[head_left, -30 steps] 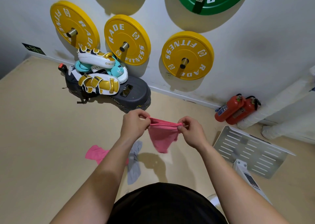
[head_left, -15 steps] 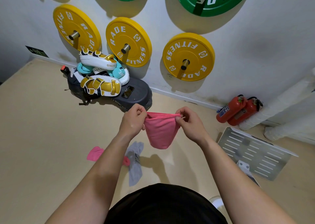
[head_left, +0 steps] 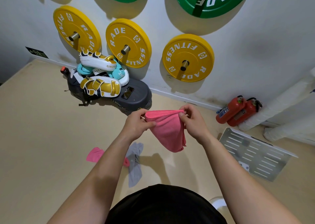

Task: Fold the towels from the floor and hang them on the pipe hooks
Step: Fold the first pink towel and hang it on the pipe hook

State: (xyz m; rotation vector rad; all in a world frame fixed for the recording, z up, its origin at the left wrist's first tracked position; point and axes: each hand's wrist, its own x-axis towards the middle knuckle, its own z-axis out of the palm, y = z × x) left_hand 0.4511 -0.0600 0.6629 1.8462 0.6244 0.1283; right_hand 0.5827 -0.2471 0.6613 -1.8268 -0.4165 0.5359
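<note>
Pink folded cloth towel hangs above beige floor, top edge pinched between left hand and right hand; grey towel and second pink towel lie below it.

Bare floor leftward; fire extinguishers, slotted plate rightward.

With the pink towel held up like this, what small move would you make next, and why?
Probably turn right toward the white pipes: the pink towel already hangs folded, its top edge pinched by the left hand and right hand.
</note>
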